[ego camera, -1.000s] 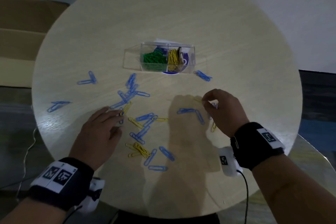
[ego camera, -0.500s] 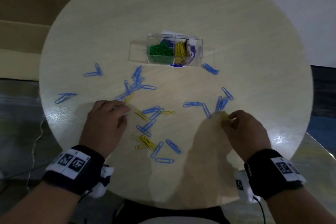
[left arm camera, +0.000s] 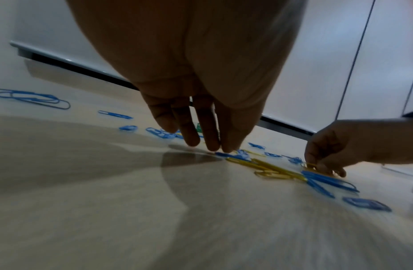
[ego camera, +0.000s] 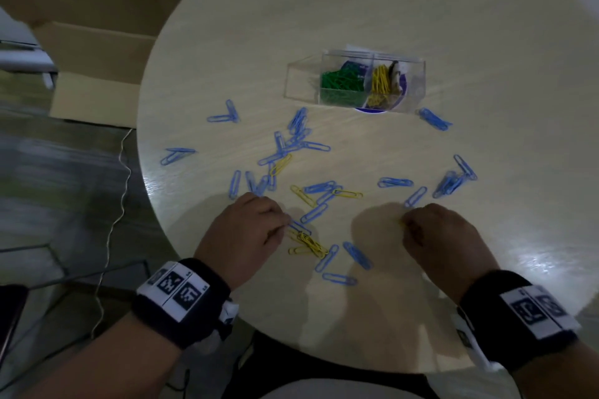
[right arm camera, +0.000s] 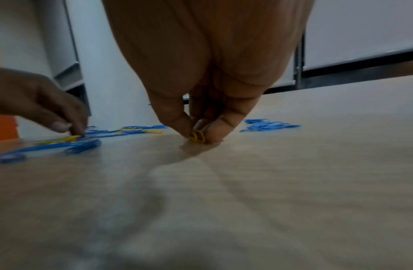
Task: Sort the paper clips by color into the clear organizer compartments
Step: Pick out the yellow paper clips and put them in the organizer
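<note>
Pinching with our right hand (right arm camera: 200,102), thumb and fingertips meet round a yellow clip (right arm camera: 197,136) whose lower end touches the round table (ego camera: 372,10), on the near side of the clear organizer (ego camera: 356,81) and well apart from it. Our left hand (ego camera: 243,236) lies further to the left on that same near side, its fingers (left arm camera: 210,131) straight and close together, tips touching down at the edge of a small yellow pile (ego camera: 308,244) where a blue clip (ego camera: 299,227) crosses it.

We judge the thin wire could twist out of the pinch on the way to the organizer, since only the fingertips hold it. We could also drag a blue clip along with the yellows under the left hand, because the two colours overlap there, and a blue one would then land in the wrong compartment.

The clips are slim coated wire loops. Green ones (ego camera: 340,81) fill a middle compartment of the organizer, and yellow ones (ego camera: 381,81) sit in the compartment to its right. The leftmost compartment looks empty. Many blue clips (ego camera: 298,136) lie scattered on the near side of the organizer, with a few yellow singles (ego camera: 348,194) among them.
</note>
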Tool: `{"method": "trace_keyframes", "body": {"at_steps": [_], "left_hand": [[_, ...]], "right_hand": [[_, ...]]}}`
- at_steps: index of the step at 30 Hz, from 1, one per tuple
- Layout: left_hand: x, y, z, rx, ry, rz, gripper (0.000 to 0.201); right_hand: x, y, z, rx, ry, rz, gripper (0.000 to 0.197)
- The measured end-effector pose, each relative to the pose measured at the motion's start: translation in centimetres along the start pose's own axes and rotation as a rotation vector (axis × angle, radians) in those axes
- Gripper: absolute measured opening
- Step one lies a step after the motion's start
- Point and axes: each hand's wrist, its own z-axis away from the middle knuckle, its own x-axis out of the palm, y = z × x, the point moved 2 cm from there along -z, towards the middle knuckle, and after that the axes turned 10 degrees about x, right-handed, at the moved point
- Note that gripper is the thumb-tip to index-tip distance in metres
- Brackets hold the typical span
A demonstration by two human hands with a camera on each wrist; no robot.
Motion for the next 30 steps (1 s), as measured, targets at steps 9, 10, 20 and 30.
{"method": "trace_keyframes", "body": {"at_steps": [9,10,20,30], "left_hand": [[-0.4,-4.2,-6.4,-0.28,0.067,-0.095,0.021],[-0.5,-4.2,-6.7,-0.284,0.044,-0.106,0.017],[-0.6,-2.6,-6.0,-0.01,0.001,-0.146,0.012],[-0.4,-1.9,-5.1,0.03,-0.119,-0.137,0.014]], "right_hand": [[0.0,-5.9,-5.6,-0.046,-0.008,-0.103,0.019],[0.1,-6.2,-5.8,-0.06,-0.032,-0.088,0.021],[0.5,-6.1,-5.4,-0.085,-0.073,-0.024,0.015],[1.1,-6.5,-3.9,-0.2,-0.048,0.01,0.007]]}}
